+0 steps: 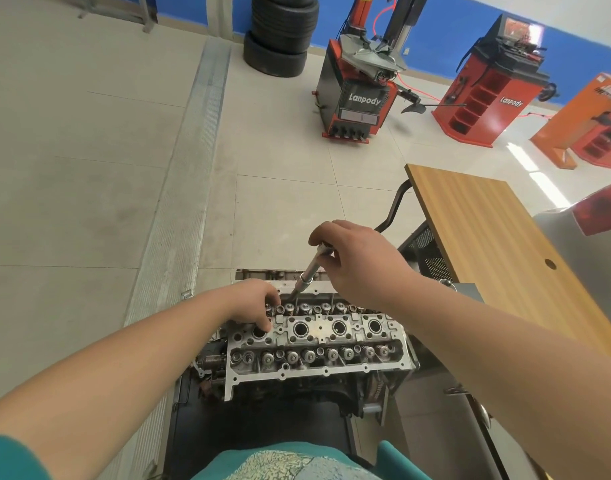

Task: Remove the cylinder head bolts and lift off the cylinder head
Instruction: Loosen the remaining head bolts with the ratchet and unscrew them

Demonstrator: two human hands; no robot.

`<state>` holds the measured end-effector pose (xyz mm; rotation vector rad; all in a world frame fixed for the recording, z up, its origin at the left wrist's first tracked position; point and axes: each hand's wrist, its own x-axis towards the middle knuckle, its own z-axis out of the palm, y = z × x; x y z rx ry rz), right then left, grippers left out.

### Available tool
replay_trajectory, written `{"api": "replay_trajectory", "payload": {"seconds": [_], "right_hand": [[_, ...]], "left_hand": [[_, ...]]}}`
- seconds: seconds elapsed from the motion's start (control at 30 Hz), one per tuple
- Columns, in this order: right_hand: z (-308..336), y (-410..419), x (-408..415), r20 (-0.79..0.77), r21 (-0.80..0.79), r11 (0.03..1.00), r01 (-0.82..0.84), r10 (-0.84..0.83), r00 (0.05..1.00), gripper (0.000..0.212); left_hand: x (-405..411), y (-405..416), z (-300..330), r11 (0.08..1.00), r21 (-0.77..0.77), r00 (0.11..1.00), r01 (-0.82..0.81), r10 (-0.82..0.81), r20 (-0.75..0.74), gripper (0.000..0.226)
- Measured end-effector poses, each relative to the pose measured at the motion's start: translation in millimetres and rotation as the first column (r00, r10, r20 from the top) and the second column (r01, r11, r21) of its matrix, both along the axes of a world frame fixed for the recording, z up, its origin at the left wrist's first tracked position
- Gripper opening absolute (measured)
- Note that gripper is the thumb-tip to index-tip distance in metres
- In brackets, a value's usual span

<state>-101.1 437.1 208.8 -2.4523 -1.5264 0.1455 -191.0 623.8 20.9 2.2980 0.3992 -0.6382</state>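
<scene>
The cylinder head sits on top of the engine block on a low stand, right in front of the person and below waist level, so they're leaning over it and working straight down. The valve cover is already off: valve springs and the four spark plug wells are all exposed.

The right hand is wrapped around the top of a long socket extension, fingers curled on the handle end. The tool slants down into the far row, left of centre, which looks like where one of the head bolts lives. Holding it high up like that probably gives the leverage to spin it while the long shaft reaches down into the recess.

The left hand rests on the far left corner of the head, fingers bent down among the valve springs near the tool's lower end. Best guess is it's steadying the socket on the bolt, or bracing the head; whether it's actually pinching anything is hidden by its own fingers.

The wooden tabletop to the right is within reach, a handy spot for bolts. The head is still seated, so lifting looks a way off.
</scene>
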Motion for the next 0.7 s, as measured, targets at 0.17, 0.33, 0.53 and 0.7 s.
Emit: {"api": "replay_trajectory", "payload": {"seconds": [0.17,0.33,0.53,0.7], "right_hand": [[-2,-3,-2,-0.024,0.055,0.998,-0.015,0.016,1.0,0.025],[-10,8,-15,-0.058,0.146,0.988,-0.049,0.058,0.997,0.025],[-25,26,-21,-0.267,0.279,0.945,0.169,-0.093,0.959,0.022],[-51,5,5,-0.694,0.311,0.79,0.528,-0.191,0.694,0.026]], "left_hand": [[-22,17,13,0.978,-0.097,0.966,-0.186,0.2,0.164,0.042],[-40,24,50,0.854,-0.434,0.84,-0.288,0.442,0.313,0.026],[-41,-22,83,0.854,-0.487,0.82,-0.182,0.405,0.404,0.011],[-26,-55,83,0.687,-0.662,0.703,-0.3,0.629,0.333,0.012]]}}
